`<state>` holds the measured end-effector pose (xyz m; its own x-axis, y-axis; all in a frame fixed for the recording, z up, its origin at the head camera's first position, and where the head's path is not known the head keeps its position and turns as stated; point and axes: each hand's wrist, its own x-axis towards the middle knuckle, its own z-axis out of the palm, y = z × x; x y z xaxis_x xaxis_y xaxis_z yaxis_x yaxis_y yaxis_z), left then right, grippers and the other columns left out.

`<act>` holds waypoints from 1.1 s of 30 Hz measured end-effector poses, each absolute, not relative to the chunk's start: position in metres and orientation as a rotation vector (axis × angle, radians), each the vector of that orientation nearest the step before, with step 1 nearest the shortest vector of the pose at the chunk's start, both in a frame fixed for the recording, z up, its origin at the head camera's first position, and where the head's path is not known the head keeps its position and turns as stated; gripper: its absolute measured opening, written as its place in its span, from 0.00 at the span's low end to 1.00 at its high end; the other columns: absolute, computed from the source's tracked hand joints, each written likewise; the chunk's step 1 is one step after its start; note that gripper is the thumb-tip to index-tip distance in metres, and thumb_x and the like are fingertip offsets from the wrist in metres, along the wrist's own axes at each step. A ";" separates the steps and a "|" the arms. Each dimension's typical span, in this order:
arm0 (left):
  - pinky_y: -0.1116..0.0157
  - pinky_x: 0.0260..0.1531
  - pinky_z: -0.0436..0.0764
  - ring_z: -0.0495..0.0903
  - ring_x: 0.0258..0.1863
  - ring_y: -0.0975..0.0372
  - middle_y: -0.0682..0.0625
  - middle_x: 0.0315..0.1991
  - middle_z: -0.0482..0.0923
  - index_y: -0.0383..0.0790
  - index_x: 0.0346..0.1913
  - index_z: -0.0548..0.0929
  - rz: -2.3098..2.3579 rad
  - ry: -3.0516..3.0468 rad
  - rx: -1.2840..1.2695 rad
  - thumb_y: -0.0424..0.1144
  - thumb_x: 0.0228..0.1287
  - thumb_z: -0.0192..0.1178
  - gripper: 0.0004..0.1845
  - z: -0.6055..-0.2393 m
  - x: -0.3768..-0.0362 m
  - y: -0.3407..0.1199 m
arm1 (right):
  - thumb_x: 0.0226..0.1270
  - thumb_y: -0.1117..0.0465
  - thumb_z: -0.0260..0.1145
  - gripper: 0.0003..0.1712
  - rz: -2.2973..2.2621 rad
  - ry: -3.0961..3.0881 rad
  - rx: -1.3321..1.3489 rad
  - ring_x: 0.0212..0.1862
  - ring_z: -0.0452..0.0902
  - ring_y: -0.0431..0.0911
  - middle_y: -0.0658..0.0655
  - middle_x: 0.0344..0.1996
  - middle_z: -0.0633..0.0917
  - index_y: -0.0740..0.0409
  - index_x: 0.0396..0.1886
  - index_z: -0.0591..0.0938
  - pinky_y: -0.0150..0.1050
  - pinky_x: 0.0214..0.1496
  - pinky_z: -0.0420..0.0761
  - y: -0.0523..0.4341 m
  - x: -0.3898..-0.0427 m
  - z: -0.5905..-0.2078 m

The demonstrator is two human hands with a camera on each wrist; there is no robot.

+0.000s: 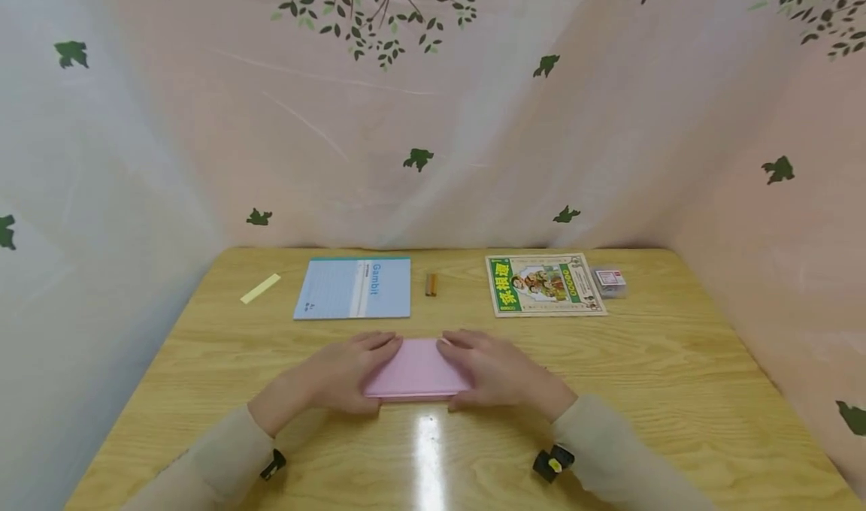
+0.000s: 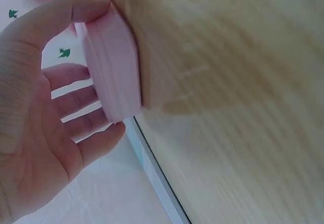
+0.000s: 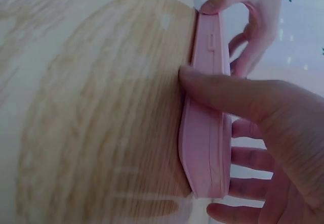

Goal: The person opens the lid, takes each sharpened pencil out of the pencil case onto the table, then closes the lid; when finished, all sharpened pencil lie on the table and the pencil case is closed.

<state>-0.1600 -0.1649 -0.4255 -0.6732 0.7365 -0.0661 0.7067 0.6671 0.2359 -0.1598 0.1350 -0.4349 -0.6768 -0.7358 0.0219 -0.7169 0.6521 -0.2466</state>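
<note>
A flat pink lidded case (image 1: 419,368) lies closed at the middle of the table, its long side toward me. My left hand (image 1: 348,372) grips its left end, thumb on the near side and fingers at the far side. At the right end my right hand (image 1: 497,368) grips it in the same way. In the right wrist view a small latch tab shows on the near side of the case (image 3: 205,138), along with the seam of its lid. The left wrist view has the bevelled left end of the case (image 2: 114,67) between thumb and fingers.
Behind the case, a yellow strip (image 1: 260,288) lies at the left beside a blue notebook (image 1: 331,293). A small brown block (image 1: 431,285) is at the centre. Farther right are an illustrated booklet (image 1: 544,285) and a small clear box (image 1: 611,282). Fabric (image 1: 433,120) hangs behind the table.
</note>
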 end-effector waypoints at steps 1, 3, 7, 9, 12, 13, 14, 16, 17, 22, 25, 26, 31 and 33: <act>0.47 0.66 0.72 0.66 0.71 0.43 0.37 0.74 0.64 0.35 0.76 0.66 0.281 2.725 1.171 0.53 0.50 0.71 0.51 -0.424 -0.162 -0.166 | 0.57 0.35 0.74 0.52 -0.340 2.788 -1.223 0.72 0.64 0.62 0.63 0.74 0.68 0.57 0.75 0.69 0.59 0.70 0.69 0.133 -0.159 -0.434; 0.46 0.65 0.72 0.68 0.70 0.43 0.39 0.73 0.65 0.38 0.76 0.67 0.276 2.727 1.144 0.53 0.49 0.72 0.50 -0.419 -0.165 -0.169 | 0.59 0.39 0.74 0.50 -0.286 2.811 -1.221 0.72 0.64 0.62 0.62 0.74 0.67 0.56 0.76 0.69 0.60 0.69 0.70 0.130 -0.159 -0.432; 0.45 0.64 0.74 0.69 0.68 0.43 0.39 0.72 0.66 0.39 0.76 0.67 0.253 2.728 1.134 0.54 0.48 0.72 0.51 -0.414 -0.170 -0.173 | 0.59 0.43 0.74 0.48 -0.206 2.831 -1.210 0.71 0.66 0.60 0.62 0.73 0.68 0.56 0.76 0.69 0.57 0.67 0.73 0.124 -0.161 -0.427; 0.45 0.63 0.74 0.69 0.67 0.43 0.38 0.72 0.66 0.38 0.76 0.67 0.253 2.733 1.136 0.54 0.46 0.73 0.52 -0.414 -0.171 -0.175 | 0.57 0.44 0.75 0.48 -0.189 2.830 -1.206 0.70 0.67 0.60 0.62 0.73 0.69 0.56 0.75 0.70 0.57 0.66 0.75 0.122 -0.162 -0.425; 0.47 0.63 0.75 0.70 0.66 0.46 0.39 0.70 0.68 0.37 0.75 0.68 0.249 2.758 1.127 0.55 0.44 0.73 0.53 -0.414 -0.172 -0.177 | 0.54 0.45 0.76 0.49 -0.192 2.817 -1.185 0.68 0.68 0.60 0.62 0.72 0.70 0.56 0.75 0.70 0.56 0.65 0.76 0.120 -0.163 -0.421; 0.48 0.63 0.75 0.70 0.66 0.46 0.40 0.69 0.68 0.36 0.74 0.69 0.251 2.766 1.123 0.55 0.43 0.73 0.53 -0.414 -0.172 -0.177 | 0.53 0.45 0.76 0.49 -0.198 2.813 -1.173 0.68 0.69 0.59 0.62 0.72 0.70 0.56 0.74 0.71 0.55 0.65 0.76 0.120 -0.164 -0.421; 0.49 0.63 0.75 0.71 0.65 0.47 0.40 0.69 0.69 0.36 0.74 0.69 0.247 2.776 1.126 0.56 0.43 0.73 0.53 -0.414 -0.171 -0.177 | 0.53 0.45 0.77 0.50 -0.206 2.811 -1.165 0.68 0.70 0.59 0.61 0.71 0.71 0.56 0.74 0.71 0.55 0.65 0.76 0.120 -0.164 -0.421; 0.49 0.62 0.76 0.71 0.65 0.47 0.41 0.68 0.71 0.36 0.73 0.71 0.232 2.787 1.140 0.57 0.42 0.73 0.53 -0.415 -0.171 -0.177 | 0.51 0.44 0.77 0.51 -0.229 2.801 -1.138 0.68 0.70 0.58 0.60 0.71 0.71 0.55 0.74 0.71 0.54 0.66 0.75 0.120 -0.166 -0.421; 0.49 0.62 0.76 0.72 0.64 0.47 0.41 0.67 0.72 0.36 0.73 0.71 0.223 2.791 1.150 0.58 0.41 0.74 0.53 -0.416 -0.170 -0.177 | 0.50 0.44 0.77 0.51 -0.236 2.798 -1.128 0.68 0.70 0.57 0.59 0.71 0.71 0.54 0.74 0.71 0.53 0.67 0.74 0.121 -0.166 -0.421; 0.49 0.61 0.77 0.74 0.62 0.45 0.41 0.65 0.74 0.36 0.71 0.73 0.190 2.800 1.196 0.59 0.37 0.75 0.54 -0.417 -0.168 -0.175 | 0.48 0.42 0.77 0.52 -0.239 2.797 -1.157 0.67 0.72 0.58 0.59 0.71 0.73 0.54 0.73 0.72 0.53 0.68 0.74 0.123 -0.166 -0.423; 0.49 0.61 0.78 0.74 0.62 0.45 0.42 0.64 0.75 0.36 0.70 0.74 0.180 2.813 1.206 0.59 0.36 0.75 0.54 -0.418 -0.166 -0.176 | 0.49 0.41 0.77 0.50 -0.236 2.803 -1.200 0.66 0.73 0.58 0.59 0.70 0.74 0.55 0.72 0.74 0.53 0.67 0.74 0.123 -0.166 -0.424; 0.49 0.60 0.78 0.74 0.61 0.45 0.42 0.63 0.75 0.36 0.70 0.75 0.180 2.819 1.211 0.59 0.36 0.75 0.53 -0.418 -0.166 -0.176 | 0.49 0.41 0.77 0.50 -0.237 2.801 -1.207 0.66 0.73 0.58 0.59 0.70 0.73 0.55 0.72 0.74 0.53 0.67 0.74 0.123 -0.166 -0.424; 0.50 0.57 0.80 0.75 0.59 0.46 0.42 0.61 0.76 0.35 0.68 0.76 0.192 2.828 1.250 0.58 0.35 0.75 0.53 -0.422 -0.164 -0.177 | 0.49 0.40 0.76 0.51 -0.217 2.792 -1.214 0.66 0.73 0.59 0.59 0.71 0.73 0.54 0.73 0.73 0.53 0.68 0.74 0.122 -0.165 -0.426; 0.50 0.56 0.81 0.76 0.58 0.46 0.41 0.61 0.76 0.34 0.68 0.76 0.197 2.830 1.255 0.58 0.35 0.75 0.53 -0.424 -0.163 -0.177 | 0.48 0.40 0.76 0.51 -0.215 2.790 -1.225 0.65 0.73 0.59 0.60 0.70 0.73 0.54 0.73 0.74 0.54 0.67 0.74 0.122 -0.164 -0.427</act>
